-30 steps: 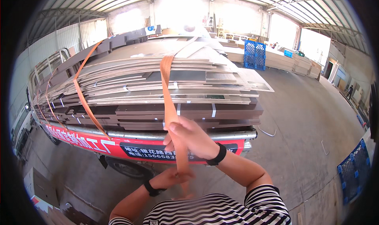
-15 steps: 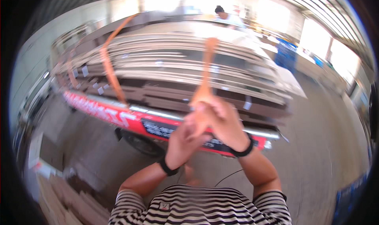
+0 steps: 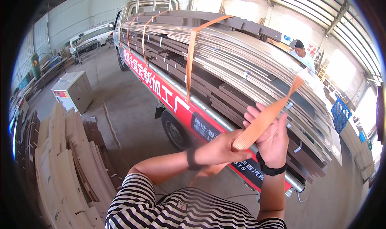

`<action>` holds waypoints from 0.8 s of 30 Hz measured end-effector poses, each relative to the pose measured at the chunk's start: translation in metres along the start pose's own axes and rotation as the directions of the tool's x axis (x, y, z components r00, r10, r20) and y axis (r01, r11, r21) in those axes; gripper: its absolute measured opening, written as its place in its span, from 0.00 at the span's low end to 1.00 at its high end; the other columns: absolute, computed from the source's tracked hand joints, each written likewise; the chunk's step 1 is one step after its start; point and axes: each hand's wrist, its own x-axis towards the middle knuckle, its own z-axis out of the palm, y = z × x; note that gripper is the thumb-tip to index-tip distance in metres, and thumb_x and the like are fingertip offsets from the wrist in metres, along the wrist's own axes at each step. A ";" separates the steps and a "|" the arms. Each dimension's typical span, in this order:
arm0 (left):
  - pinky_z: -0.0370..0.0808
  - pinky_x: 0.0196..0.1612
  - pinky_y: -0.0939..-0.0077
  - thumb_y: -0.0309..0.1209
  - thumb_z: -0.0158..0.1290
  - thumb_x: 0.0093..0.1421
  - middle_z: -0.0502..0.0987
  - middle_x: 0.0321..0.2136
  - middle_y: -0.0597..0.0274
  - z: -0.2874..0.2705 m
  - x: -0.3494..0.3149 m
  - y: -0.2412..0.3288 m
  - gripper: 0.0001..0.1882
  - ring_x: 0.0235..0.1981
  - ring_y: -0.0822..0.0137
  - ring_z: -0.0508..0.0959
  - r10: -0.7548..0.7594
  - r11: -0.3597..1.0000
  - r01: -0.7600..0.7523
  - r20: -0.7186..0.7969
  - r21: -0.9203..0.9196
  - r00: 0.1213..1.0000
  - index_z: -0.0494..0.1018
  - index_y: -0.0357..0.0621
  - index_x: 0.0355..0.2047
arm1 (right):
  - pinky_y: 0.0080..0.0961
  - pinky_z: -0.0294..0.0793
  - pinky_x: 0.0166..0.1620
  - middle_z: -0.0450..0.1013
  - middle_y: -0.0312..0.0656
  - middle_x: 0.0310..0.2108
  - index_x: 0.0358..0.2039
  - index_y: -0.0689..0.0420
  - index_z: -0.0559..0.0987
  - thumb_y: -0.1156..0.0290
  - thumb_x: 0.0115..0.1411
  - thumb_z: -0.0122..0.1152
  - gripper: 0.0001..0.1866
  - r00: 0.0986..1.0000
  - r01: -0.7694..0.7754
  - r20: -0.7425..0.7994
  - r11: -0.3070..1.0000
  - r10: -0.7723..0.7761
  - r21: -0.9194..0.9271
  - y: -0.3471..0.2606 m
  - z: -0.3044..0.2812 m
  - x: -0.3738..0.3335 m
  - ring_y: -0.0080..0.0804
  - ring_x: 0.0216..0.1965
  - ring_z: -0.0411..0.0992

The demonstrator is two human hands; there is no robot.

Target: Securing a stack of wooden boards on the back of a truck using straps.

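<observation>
My left hand (image 3: 223, 146) is closed on an orange webbing strap (image 3: 263, 120), pinching it between thumb and fingers. From there the strap slants up to the right, over the edge of a tall stack of boards (image 3: 225, 56). A slack part of it hangs below the left hand, partly hidden by the wrist. Behind the strap, my right hand (image 3: 275, 142) has its palm turned up and its fingers spread; the strap passes across it without being gripped. Both hands are in front of the red side panel (image 3: 161, 84) of a flatbed truck loaded with the boards.
More orange straps (image 3: 191, 64) cross the load toward the cab. Loose panels (image 3: 60, 160) lean in a pile at lower left, near a white cabinet (image 3: 74, 90). Another person (image 3: 303, 54) stands beyond the load. A blue crate (image 3: 339, 114) is at far right.
My view has swung, bringing the truck cab into sight. The strap now slants to the right instead of rising straight up. My right hand has opened from around it; the left still holds on.
</observation>
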 end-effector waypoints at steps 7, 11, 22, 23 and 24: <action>0.65 0.25 0.85 0.13 0.49 0.47 0.69 0.23 0.65 -0.017 0.012 0.007 0.37 0.22 0.75 0.69 -0.066 0.997 0.062 0.070 0.049 0.995 0.49 0.42 0.57 | 0.28 0.72 0.42 0.72 0.34 0.35 0.38 0.57 0.72 0.63 0.62 0.53 0.11 0.979 0.105 -0.193 0.971 -0.063 0.215 0.008 -0.027 0.009 0.27 0.35 0.72; 0.69 0.29 0.77 0.21 0.41 0.56 0.72 0.25 0.60 -0.020 0.038 -0.002 0.17 0.25 0.71 0.72 0.167 0.826 -0.235 0.176 0.512 0.970 0.67 0.38 0.47 | 0.19 0.72 0.35 0.72 0.35 0.32 0.41 0.60 0.72 0.65 0.60 0.57 0.14 0.936 0.167 -0.222 0.902 -0.272 -0.398 -0.040 0.002 0.021 0.20 0.32 0.71; 0.69 0.35 0.81 0.36 0.37 0.68 0.70 0.27 0.68 0.049 0.002 -0.059 0.14 0.31 0.76 0.71 -0.216 0.807 0.516 0.670 -0.286 0.710 0.69 0.41 0.34 | 0.20 0.70 0.39 0.71 0.34 0.32 0.40 0.64 0.72 0.67 0.62 0.52 0.12 0.950 -0.082 -0.284 0.774 -0.129 -0.628 -0.037 -0.031 -0.040 0.17 0.34 0.68; 0.69 0.35 0.81 0.36 0.37 0.68 0.70 0.27 0.68 0.052 -0.003 -0.069 0.14 0.31 0.76 0.71 -0.214 0.805 0.520 0.677 -0.286 0.705 0.69 0.41 0.34 | 0.20 0.70 0.39 0.71 0.34 0.32 0.40 0.64 0.72 0.67 0.62 0.52 0.12 0.947 -0.085 -0.291 0.773 -0.133 -0.628 -0.032 -0.041 -0.048 0.17 0.34 0.68; 0.69 0.35 0.81 0.36 0.37 0.68 0.70 0.27 0.69 0.054 -0.006 -0.076 0.14 0.31 0.77 0.70 -0.257 0.828 0.511 0.656 -0.229 0.710 0.69 0.42 0.34 | 0.21 0.70 0.42 0.71 0.36 0.33 0.42 0.64 0.72 0.68 0.63 0.51 0.12 0.937 -0.108 -0.332 0.815 -0.108 -0.569 -0.027 -0.050 -0.054 0.20 0.36 0.70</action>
